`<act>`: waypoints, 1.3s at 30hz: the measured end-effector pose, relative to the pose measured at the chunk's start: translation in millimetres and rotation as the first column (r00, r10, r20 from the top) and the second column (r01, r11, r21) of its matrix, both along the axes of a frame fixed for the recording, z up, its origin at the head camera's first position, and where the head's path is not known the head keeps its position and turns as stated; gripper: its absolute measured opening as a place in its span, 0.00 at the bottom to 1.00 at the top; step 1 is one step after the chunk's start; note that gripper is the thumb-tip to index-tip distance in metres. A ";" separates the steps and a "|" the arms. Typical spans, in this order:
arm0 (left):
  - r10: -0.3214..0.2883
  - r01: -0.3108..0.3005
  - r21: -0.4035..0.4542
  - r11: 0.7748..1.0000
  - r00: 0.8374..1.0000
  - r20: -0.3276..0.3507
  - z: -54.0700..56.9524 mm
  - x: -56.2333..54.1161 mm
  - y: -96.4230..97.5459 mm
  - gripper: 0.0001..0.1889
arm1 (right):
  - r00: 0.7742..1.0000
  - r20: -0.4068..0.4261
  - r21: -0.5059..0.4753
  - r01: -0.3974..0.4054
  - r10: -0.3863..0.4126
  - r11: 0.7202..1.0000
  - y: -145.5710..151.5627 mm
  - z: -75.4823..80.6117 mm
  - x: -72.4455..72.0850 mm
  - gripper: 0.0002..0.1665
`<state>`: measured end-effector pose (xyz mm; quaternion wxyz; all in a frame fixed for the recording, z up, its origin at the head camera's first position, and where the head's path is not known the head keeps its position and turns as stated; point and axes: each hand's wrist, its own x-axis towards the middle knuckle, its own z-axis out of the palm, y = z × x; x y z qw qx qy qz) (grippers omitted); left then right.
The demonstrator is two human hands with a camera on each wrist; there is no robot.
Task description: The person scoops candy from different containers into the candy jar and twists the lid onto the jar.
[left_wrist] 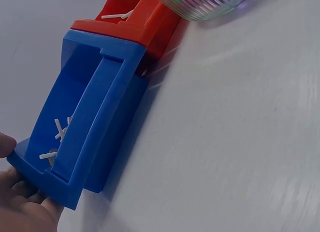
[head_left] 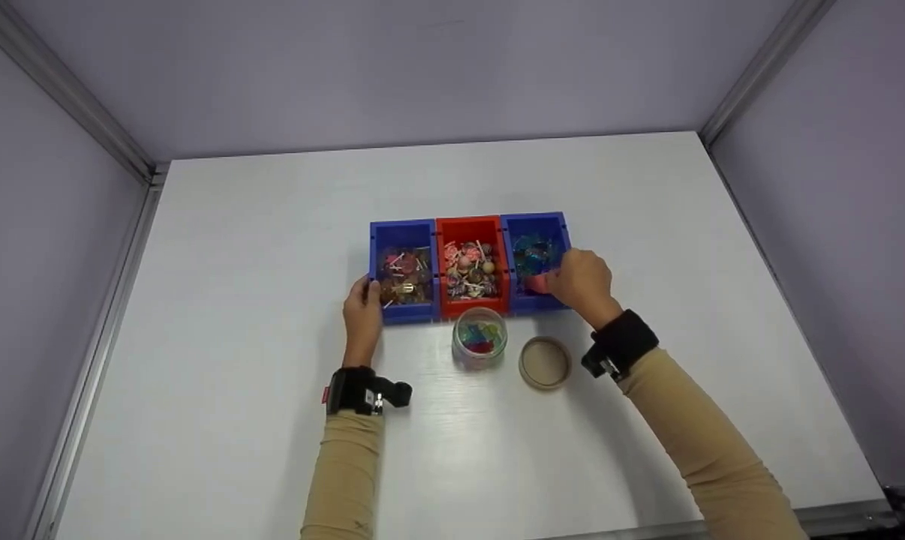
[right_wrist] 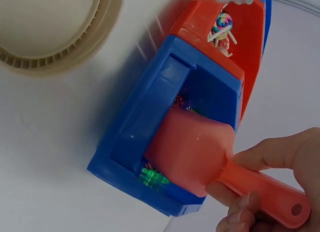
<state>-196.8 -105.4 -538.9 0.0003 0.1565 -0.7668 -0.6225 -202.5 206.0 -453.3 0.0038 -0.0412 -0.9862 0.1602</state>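
In the right wrist view my right hand [right_wrist: 280, 177] grips the handle of a pink plastic scoop [right_wrist: 195, 147], its head down inside the right blue bin [right_wrist: 132, 137]. Shiny green and red pieces [right_wrist: 154, 176] show beside the scoop. At the far end of the joined bins, my left hand [head_left: 363, 315] holds the side of the left blue bin [head_left: 402, 313], thumb on the rim and fingers underneath. Small lollipops [head_left: 401, 264] lie in that bin. The red bin [head_left: 473, 307] between them holds more lollipops [head_left: 471, 270].
A clear ribbed jar [head_left: 479, 335] with colourful pieces inside stands open in front of the red bin. Right of it a round beige lid [head_left: 545, 363] lies on the white table [head_left: 235, 337]. Pale walls [head_left: 422, 75] enclose the table at the back and sides.
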 end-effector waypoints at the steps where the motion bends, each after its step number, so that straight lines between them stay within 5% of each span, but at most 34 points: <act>1: 0.000 0.000 -0.004 1.000 1.000 0.001 0.0 0.0 0.0 0.23 | 1.000 -0.015 0.000 0.006 -0.006 1.000 -2.4 -1.6 1.5 0.21; 12: 0.011 -0.014 -0.069 0.998 0.999 -0.037 -1.6 0.5 1.8 0.22 | 0.982 -0.174 0.004 0.076 -0.074 0.997 -13.4 -20.1 14.9 0.16; 30: -0.006 0.000 -0.103 0.995 0.999 -0.053 -2.5 -2.1 -2.5 0.21 | 0.978 -0.162 -0.072 0.124 -0.134 0.990 -8.7 -45.1 16.1 0.15; 39: -0.027 0.022 -0.141 0.990 0.999 -0.034 0.7 -0.3 1.5 0.21 | 0.976 -0.185 -0.020 0.117 -0.119 0.993 -10.3 -56.9 7.8 0.14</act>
